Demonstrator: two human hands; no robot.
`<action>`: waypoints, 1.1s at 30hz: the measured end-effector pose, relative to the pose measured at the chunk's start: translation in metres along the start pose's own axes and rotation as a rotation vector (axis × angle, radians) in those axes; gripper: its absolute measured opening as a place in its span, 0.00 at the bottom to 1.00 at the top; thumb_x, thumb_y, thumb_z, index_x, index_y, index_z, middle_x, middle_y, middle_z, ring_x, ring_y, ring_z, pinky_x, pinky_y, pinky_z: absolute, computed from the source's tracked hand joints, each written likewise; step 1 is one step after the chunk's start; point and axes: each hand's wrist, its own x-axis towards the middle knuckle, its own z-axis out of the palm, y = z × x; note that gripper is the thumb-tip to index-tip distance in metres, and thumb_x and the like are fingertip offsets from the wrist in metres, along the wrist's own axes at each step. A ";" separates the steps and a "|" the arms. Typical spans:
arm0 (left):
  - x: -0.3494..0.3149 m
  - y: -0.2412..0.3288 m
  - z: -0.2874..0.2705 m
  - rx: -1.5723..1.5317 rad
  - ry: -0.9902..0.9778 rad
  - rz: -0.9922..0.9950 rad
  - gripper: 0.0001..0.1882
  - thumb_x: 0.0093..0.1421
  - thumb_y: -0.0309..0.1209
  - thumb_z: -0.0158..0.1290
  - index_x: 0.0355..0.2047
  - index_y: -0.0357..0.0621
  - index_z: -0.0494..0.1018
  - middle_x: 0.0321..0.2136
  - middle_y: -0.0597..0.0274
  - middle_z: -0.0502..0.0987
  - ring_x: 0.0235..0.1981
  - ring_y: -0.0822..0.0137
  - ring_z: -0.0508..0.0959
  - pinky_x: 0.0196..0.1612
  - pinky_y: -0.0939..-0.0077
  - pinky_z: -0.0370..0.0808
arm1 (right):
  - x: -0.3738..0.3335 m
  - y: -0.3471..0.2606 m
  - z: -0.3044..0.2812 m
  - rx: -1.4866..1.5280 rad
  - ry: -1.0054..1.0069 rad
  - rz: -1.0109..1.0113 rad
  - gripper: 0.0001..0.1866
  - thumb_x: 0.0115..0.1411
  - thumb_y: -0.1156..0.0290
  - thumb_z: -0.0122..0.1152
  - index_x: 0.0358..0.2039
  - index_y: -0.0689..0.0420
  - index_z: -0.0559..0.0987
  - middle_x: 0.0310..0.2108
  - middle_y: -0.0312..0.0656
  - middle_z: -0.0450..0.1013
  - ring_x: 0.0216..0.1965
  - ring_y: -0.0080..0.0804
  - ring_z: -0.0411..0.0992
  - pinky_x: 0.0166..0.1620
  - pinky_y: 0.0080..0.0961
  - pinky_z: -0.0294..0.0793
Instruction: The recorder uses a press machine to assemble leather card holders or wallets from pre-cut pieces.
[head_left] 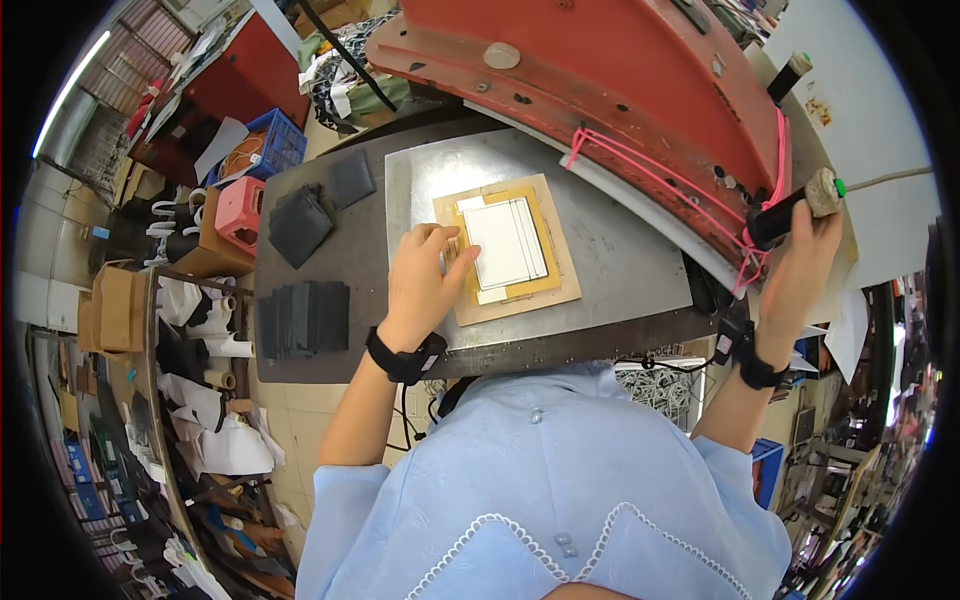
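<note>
On the metal plate (610,260) lies a tan board (565,245) with a yellow frame (543,228) on it. Inside the frame sits a white rectangular sheet (500,243) with dark lines along its right side. My left hand (425,275) is over the board's left edge, thumb and forefinger apart at the sheet's left side; nothing shows held in it. At the right, my right hand (808,262) closes against a black handle (778,222) with a wrapped end and green button. The handle is on the red machine arm (620,85), swung off to the board's far right.
Left of the plate lie stacks of dark rectangular pieces (303,318), with more dark pieces (300,225) behind. Pink cord (640,165) is strung along the red arm. A pink stool (240,213), a blue crate (280,145) and a shelf of rolls (225,345) stand at left.
</note>
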 end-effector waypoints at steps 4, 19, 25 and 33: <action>0.003 0.008 0.010 0.018 0.005 -0.060 0.17 0.58 0.38 0.63 0.40 0.37 0.78 0.37 0.51 0.76 0.40 0.51 0.75 0.43 0.62 0.72 | -0.041 0.003 0.018 -0.370 -0.119 -0.141 0.27 0.65 0.75 0.59 0.64 0.62 0.66 0.65 0.47 0.61 0.65 0.38 0.61 0.67 0.38 0.59; 0.012 0.015 0.019 -0.423 -0.152 -0.421 0.17 0.59 0.32 0.64 0.42 0.35 0.72 0.32 0.59 0.78 0.32 0.70 0.74 0.35 0.76 0.72 | -0.136 0.034 0.096 -0.318 -1.070 -0.213 0.20 0.60 0.70 0.63 0.51 0.63 0.76 0.55 0.45 0.72 0.58 0.44 0.68 0.59 0.37 0.67; 0.013 0.018 0.018 -0.670 -0.165 -0.543 0.19 0.60 0.27 0.62 0.48 0.36 0.68 0.34 0.60 0.81 0.33 0.76 0.76 0.34 0.81 0.73 | -0.136 0.038 0.095 -0.266 -1.041 -0.162 0.19 0.60 0.71 0.63 0.51 0.63 0.76 0.54 0.45 0.72 0.57 0.44 0.68 0.58 0.37 0.67; 0.004 0.043 -0.010 -0.979 -0.097 -0.399 0.16 0.61 0.25 0.61 0.47 0.36 0.72 0.36 0.60 0.81 0.35 0.76 0.79 0.39 0.81 0.75 | -0.116 0.019 0.091 0.395 -0.884 0.711 0.35 0.61 0.69 0.66 0.65 0.59 0.62 0.60 0.45 0.69 0.62 0.36 0.65 0.63 0.34 0.65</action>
